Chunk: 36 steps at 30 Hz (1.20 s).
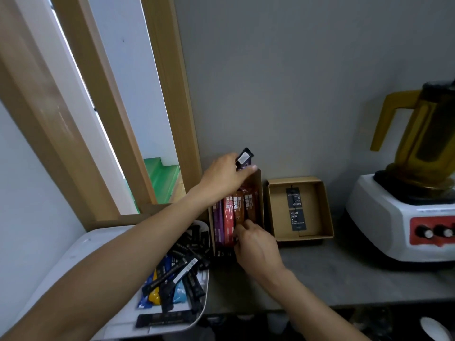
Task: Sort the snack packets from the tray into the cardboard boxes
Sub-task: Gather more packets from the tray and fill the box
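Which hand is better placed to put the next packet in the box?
Left. The left hand holds a dark packet above the far end of the box. The right hand is at the near end of the row of packets inside, fingers curled on them.

Dark packet (244,159) in left hand (225,175)
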Tool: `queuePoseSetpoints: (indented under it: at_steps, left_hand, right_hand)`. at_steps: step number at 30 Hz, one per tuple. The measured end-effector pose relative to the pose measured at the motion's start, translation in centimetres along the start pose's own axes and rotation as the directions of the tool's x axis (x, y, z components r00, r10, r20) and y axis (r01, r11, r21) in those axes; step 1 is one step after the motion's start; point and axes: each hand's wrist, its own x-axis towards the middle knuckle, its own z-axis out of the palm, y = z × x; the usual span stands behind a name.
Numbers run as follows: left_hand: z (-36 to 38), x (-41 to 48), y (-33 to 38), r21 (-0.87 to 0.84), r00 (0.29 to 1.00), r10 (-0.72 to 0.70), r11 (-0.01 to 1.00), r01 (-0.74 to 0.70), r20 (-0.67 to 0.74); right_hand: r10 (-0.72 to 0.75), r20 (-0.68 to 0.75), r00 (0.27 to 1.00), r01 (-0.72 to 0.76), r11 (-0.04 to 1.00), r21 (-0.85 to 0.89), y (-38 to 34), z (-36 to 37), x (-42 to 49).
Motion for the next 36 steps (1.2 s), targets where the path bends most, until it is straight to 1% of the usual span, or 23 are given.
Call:
queuePoseSetpoints:
  at_steps: [2, 4, 6, 7, 9, 10, 11, 12, 14, 16, 17, 18, 20, 21, 22, 23, 26, 27, 28, 29, 32, 34, 36]
  left_hand:
    - [-0.7, -0.4, 0.9, -0.233, 0.996, -0.084, 0.969, 0.087, 0.02]
    - [-1.1, -1.2, 1.1, -0.552, 0.985, -0.143, 0.816, 0.171, 0.094]
    - [-1.3, -2.3, 0.8, -0.753, 0.982, -0.143, 0.632, 0.184, 0.12]
    - [-1.3, -2.8, 0.5, -0.832, 0.982, -0.138, 0.523, 0.184, 0.13]
    - [-1.4, -3.6, -0.1, -0.931, 0.981, -0.124, 0.315, 0.183, 0.15]
    - [-1.4, -3.9, -0.4, -0.951, 0.981, -0.117, 0.25, 0.181, 0.156]
    - [-1.5, -4.2, -0.5, -0.96, 0.981, -0.107, 0.212, 0.183, 0.163]
    - [-1.5, -4.4, -0.7, -0.961, 0.981, -0.094, 0.204, 0.188, 0.172]
    - [-1.4, -4.8, -1.0, -0.953, 0.982, -0.042, 0.238, 0.189, 0.184]
    - [-1.5, -5.1, -1.2, -0.924, 0.983, -0.013, 0.338, 0.178, 0.184]
    - [-1.8, -5.1, -1.2, -0.889, 0.986, -0.031, 0.428, 0.161, 0.163]
    - [-2.1, -5.0, -1.3, -0.823, 0.991, -0.065, 0.551, 0.134, 0.117]
    - [-3.3, -4.9, -1.3, -0.607, 0.994, -0.109, 0.79, 0.086, 0.0]
    - [-3.8, -4.8, -1.3, -0.499, 0.993, -0.112, 0.863, 0.074, -0.045]
    - [-4.2, -4.7, -1.3, -0.434, 0.992, -0.111, 0.898, 0.074, -0.06]
    - [-4.6, -4.7, -1.3, -0.411, 0.993, -0.114, 0.907, 0.087, -0.041]
    - [-4.9, -4.5, -1.3, -0.457, 0.99, -0.123, 0.879, 0.139, 0.064]
    - [-5.0, -4.5, -1.4, -0.486, 0.989, -0.117, 0.862, 0.144, 0.085]
    - [-5.0, -4.4, -1.5, -0.504, 0.991, -0.103, 0.853, 0.135, 0.091]
    - [-5.0, -4.3, -1.7, -0.506, 0.992, -0.084, 0.854, 0.118, 0.09]
    - [-5.0, -4.2, -2.1, -0.484, 0.993, -0.043, 0.87, 0.09, 0.108]
    - [-4.9, -4.2, -2.3, -0.493, 0.992, -0.039, 0.865, 0.092, 0.118]
    - [-4.8, -4.1, -2.4, -0.524, 0.993, -0.058, 0.846, 0.104, 0.104]
  right_hand:
    - [0.0, -0.002, 1.0, 0.0, 1.0, 0.013, 0.1, -0.2, 0.1]
    - [0.041, -0.032, 0.999, -0.039, 0.996, 0.08, 0.2, -0.7, 0.4]
    - [0.155, -0.072, 0.985, -0.126, 0.944, 0.306, -0.1, -1.7, 0.7]
    - [0.229, -0.073, 0.971, -0.165, 0.857, 0.489, -0.4, -2.5, 0.8]
    - [0.345, -0.008, 0.938, -0.19, 0.534, 0.824, -1.1, -3.9, 1.1]
    - [0.357, 0.048, 0.933, -0.186, 0.364, 0.913, -1.5, -4.6, 1.1]
    - [0.339, 0.1, 0.935, -0.185, 0.228, 0.956, -1.8, -5.1, 1.3]
    - [0.312, 0.14, 0.94, -0.193, 0.146, 0.97, -2.1, -5.5, 1.3]
    - [0.276, 0.19, 0.942, -0.225, 0.1, 0.969, -2.5, -5.9, 1.3]
    - [0.282, 0.192, 0.94, -0.232, 0.116, 0.966, -2.6, -5.8, 1.2]
    - [0.292, 0.17, 0.941, -0.215, 0.13, 0.968, -2.5, -5.6, 1.1]
    - [0.304, 0.139, 0.943, -0.19, 0.147, 0.971, -2.4, -5.4, 0.8]
    - [0.341, 0.079, 0.937, -0.164, 0.228, 0.96, -2.1, -4.8, 0.2]
    - [0.361, 0.057, 0.931, -0.173, 0.299, 0.939, -1.9, -4.4, -0.1]
    - [0.373, 0.033, 0.927, -0.181, 0.37, 0.911, -1.8, -4.2, -0.3]
    - [0.379, 0.002, 0.925, -0.178, 0.43, 0.885, -1.7, -4.1, -0.5]
    - [0.361, -0.128, 0.924, -0.114, 0.577, 0.809, -1.7, -3.8, -0.6]
    - [0.345, -0.155, 0.926, -0.097, 0.613, 0.784, -1.7, -3.7, -0.7]
    - [0.332, -0.15, 0.931, -0.092, 0.611, 0.786, -1.7, -3.7, -0.7]
    - [0.331, -0.116, 0.937, -0.1, 0.569, 0.816, -1.5, -3.6, -0.7]
    - [0.375, 0.014, 0.927, -0.135, 0.298, 0.945, -1.0, -3.1, -0.9]
    - [0.392, 0.041, 0.919, -0.152, 0.257, 0.954, -0.7, -2.9, -0.9]
    - [0.382, 0.047, 0.923, -0.153, 0.252, 0.956, -0.4, -2.9, -1.0]
